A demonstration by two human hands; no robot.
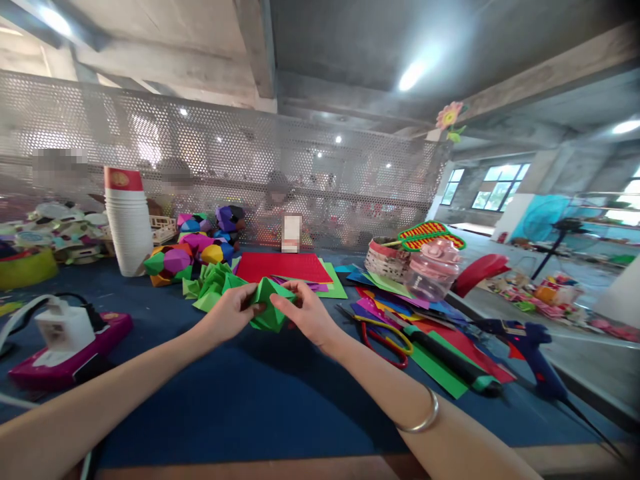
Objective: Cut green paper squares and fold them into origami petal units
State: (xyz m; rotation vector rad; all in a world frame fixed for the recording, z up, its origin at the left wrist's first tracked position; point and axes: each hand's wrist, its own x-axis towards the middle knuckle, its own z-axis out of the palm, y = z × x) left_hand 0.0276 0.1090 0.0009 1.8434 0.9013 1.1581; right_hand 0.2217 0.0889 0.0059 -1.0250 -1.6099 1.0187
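Observation:
Between my two hands, just above the blue tabletop [240, 407], is a green folded-paper piece [270, 310] with pointed facets. My left hand [233, 312] pinches it on the left side, thumb in front. On the other side my right hand [311, 313] grips it with thumb and fingers. Right behind my left hand lies a heap of lighter green folded papers [213, 283]. A stack of red paper [283, 267] lies beyond, over light green sheets. Colourful folded-paper balls [173, 263] sit at the left back.
Scissors [385, 343], a black-handled tool [450, 357], loose coloured paper and a blue glue gun [535, 353] lie to the right. A clear jar [434, 273] stands behind them. Left are a stack of paper cups [127, 227] and a purple power strip [70, 353]. A perforated screen [310, 173] rises behind.

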